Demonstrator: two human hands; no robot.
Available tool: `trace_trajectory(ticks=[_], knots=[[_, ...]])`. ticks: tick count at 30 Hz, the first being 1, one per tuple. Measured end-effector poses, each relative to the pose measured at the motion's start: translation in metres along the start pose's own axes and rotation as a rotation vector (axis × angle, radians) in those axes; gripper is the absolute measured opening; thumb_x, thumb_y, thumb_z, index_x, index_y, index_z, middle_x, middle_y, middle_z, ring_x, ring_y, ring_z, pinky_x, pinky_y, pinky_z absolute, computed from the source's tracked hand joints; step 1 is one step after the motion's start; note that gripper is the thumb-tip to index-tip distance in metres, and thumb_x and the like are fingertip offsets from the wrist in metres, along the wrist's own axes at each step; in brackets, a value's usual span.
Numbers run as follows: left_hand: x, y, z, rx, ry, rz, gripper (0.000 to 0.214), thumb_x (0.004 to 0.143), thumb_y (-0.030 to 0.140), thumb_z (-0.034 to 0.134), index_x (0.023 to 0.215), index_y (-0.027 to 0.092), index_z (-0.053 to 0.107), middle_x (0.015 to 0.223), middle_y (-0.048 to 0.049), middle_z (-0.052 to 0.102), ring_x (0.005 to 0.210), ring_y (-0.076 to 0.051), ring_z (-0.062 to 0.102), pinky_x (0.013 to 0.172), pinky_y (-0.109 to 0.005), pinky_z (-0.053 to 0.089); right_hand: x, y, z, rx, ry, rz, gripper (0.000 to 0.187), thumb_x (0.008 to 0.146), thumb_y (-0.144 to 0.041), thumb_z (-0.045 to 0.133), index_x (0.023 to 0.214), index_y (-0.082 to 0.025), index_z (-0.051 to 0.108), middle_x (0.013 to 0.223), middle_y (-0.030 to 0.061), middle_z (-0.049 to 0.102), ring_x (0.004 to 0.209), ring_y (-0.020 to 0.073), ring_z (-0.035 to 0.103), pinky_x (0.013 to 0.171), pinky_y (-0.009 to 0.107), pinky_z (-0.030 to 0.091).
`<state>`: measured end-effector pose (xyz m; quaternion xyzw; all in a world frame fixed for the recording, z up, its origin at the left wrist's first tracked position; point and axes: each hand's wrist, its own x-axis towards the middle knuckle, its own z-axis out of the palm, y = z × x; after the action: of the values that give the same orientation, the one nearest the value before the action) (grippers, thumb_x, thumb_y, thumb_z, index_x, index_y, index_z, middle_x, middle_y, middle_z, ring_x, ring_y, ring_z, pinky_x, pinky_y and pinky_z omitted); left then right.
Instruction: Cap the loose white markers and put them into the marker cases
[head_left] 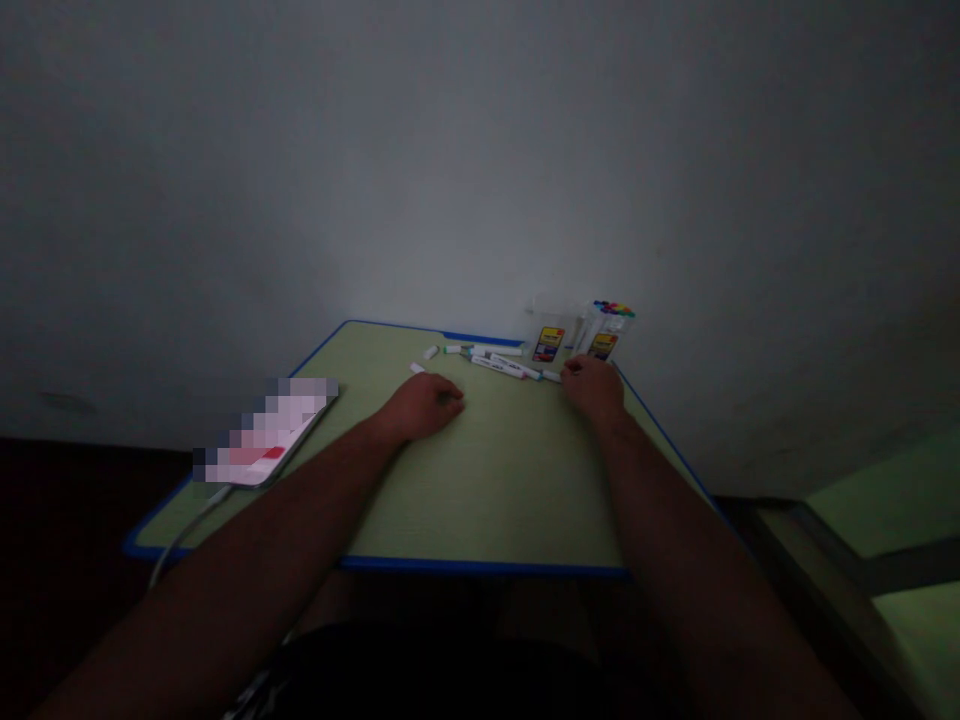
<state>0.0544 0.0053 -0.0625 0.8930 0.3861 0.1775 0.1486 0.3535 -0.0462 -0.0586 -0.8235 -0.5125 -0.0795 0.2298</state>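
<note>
My left hand (429, 405) rests on the light green tabletop with its fingers curled in. Whether anything is inside them is hidden. A small white marker cap (418, 369) lies just beyond its knuckles, and another white cap (431, 352) sits farther back. At the right, my right hand (596, 388) is closed, fingertips at a white marker (551, 376) whose other end is covered by the hand. Several white markers (499, 366) lie in a loose pile between the hands, toward the wall. A green-ended marker (452, 350) is at the pile's left.
Behind my right hand stand a clear plastic case (550, 335) with a yellow label and a second case filled with colourful-capped markers (611, 320). A lit tablet-like device (277, 435) with a white cable (184, 535) lies at left. The blue-edged table (487, 500) meets a grey wall (450, 180).
</note>
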Motion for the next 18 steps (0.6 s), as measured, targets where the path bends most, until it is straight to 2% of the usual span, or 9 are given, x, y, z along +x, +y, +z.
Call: trace_trajectory(ticks=[3,6,13,18], knots=[[-0.0008,0.0004,-0.0004,0.007,0.003,0.000,0.034,0.085,0.036,0.056,0.105,0.015,0.076,0.111,-0.0097,0.075,0.104,-0.024,0.068,0.096,-0.034,0.050,0.0003,0.0019,0.0013,-0.091,-0.071,-0.043,0.039,0.085,-0.034,0.057,0.118,-0.020,0.072,0.117,0.0124,0.072,0.109,0.0283,0.064,0.089,0.037,0.049],[-0.0009,0.0006,-0.0001,0.010,0.002,-0.005,0.032,0.085,0.036,0.056,0.103,0.018,0.076,0.110,-0.0075,0.076,0.104,-0.022,0.068,0.096,-0.033,0.050,0.0009,0.0038,0.0023,-0.166,-0.149,-0.102,0.042,0.085,-0.034,0.058,0.123,-0.020,0.071,0.118,0.0143,0.071,0.112,0.0299,0.062,0.091,0.037,0.048],[-0.0008,0.0010,-0.0006,-0.002,-0.006,-0.011,0.034,0.085,0.035,0.056,0.106,0.016,0.075,0.113,-0.0101,0.074,0.106,-0.023,0.068,0.097,-0.034,0.049,0.0009,0.0029,-0.0004,-0.210,-0.194,-0.113,0.035,0.084,-0.023,0.056,0.113,-0.025,0.075,0.111,0.0127,0.073,0.106,0.0274,0.064,0.087,0.036,0.049],[0.0001,-0.0012,0.0005,-0.007,-0.007,-0.001,0.033,0.086,0.035,0.056,0.106,0.017,0.075,0.113,-0.0090,0.075,0.105,-0.022,0.068,0.097,-0.033,0.049,-0.0004,-0.0001,-0.0031,-0.253,-0.218,-0.077,0.028,0.083,-0.022,0.056,0.103,-0.020,0.077,0.103,0.0159,0.074,0.095,0.0292,0.069,0.077,0.037,0.051]])
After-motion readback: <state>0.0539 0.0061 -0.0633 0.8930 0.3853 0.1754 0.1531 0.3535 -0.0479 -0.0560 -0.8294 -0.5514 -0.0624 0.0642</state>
